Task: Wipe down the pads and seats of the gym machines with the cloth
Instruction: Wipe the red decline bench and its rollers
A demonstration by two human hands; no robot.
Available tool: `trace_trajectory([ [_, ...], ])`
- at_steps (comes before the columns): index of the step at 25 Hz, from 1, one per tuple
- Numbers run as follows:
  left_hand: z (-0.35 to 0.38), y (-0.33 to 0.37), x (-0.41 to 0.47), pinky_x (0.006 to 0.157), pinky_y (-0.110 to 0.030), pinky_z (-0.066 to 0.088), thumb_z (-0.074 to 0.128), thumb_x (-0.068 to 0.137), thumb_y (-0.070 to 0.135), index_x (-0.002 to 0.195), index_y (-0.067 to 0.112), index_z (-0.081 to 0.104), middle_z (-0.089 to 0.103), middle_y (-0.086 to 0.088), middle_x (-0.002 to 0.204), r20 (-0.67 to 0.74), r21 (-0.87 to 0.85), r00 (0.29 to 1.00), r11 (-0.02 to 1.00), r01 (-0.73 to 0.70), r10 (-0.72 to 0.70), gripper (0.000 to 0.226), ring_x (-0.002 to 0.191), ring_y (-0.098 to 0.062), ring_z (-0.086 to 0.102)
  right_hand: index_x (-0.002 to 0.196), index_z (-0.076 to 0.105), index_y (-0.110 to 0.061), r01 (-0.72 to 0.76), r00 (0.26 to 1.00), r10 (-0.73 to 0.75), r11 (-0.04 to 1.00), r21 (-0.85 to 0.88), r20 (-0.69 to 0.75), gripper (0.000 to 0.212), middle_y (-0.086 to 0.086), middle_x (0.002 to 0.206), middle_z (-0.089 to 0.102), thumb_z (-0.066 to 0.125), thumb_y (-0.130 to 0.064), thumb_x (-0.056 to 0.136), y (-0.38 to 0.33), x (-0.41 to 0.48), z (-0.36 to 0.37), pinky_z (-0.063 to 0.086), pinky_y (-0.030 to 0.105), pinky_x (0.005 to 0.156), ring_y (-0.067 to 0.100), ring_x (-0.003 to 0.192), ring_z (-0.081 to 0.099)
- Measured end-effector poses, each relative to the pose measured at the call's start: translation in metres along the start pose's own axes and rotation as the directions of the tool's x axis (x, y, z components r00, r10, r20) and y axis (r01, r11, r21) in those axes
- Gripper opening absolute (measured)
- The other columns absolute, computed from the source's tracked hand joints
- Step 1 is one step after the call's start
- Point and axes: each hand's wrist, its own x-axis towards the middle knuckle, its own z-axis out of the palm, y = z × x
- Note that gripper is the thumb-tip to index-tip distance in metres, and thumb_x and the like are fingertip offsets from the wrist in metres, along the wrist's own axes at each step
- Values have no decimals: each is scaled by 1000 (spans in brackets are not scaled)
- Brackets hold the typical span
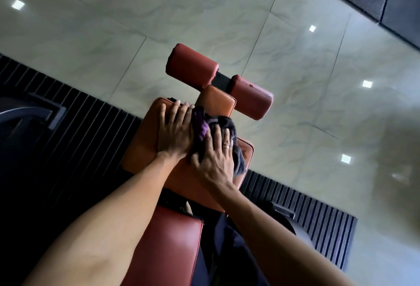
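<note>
Right hand [214, 160] flat on the dark cloth [238, 160], fingers spread, pressing it onto the orange seat [141, 144]; left hand [175, 131] lies open just beside it, palm on bare leather. The seat runs lengthways away from the wrists, with the small pad [218, 100] and red rollers [191, 67] straight past the fingertips. My guess is the push goes forward along that line

The right hand [214, 160] covers much of the cloth [201, 125], and the bottom edge crops the near pad [172, 240].
</note>
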Motion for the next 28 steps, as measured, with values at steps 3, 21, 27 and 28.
trace_trajectory([
  [3,-4,-5,0,118,-61,20,38,98,27,146,10,49,50,-9,149,24,-60,998,997,-55,57,52,143,-33,39,152,44,-18,206,979,-201,963,-175,44,69,10,163,33,39,-52,92,40,-10,-7,27,56,121,36,153,24],
  [21,-13,-26,-83,121,-57,19,39,105,34,156,17,34,26,-4,164,-26,-38,994,994,-103,102,53,152,-25,23,161,22,-17,21,1000,-22,996,-85,-20,66,9,170,11,36,-43,102,28,9,-3,1,49,127,33,157,1],
  [27,-16,-29,-99,121,-59,15,36,104,33,158,17,29,23,-6,165,33,4,995,995,-96,96,57,153,-27,20,154,38,-7,209,976,-214,968,-139,-26,68,17,164,27,44,-43,96,-1,-64,41,13,57,125,40,154,14],
  [28,-18,-31,-100,121,-59,15,34,103,34,158,17,28,21,-6,166,48,-1,993,995,-105,104,58,153,-27,19,152,41,-8,288,956,-293,943,-165,-4,67,16,164,29,51,-41,94,13,-76,42,18,57,124,40,154,17],
])
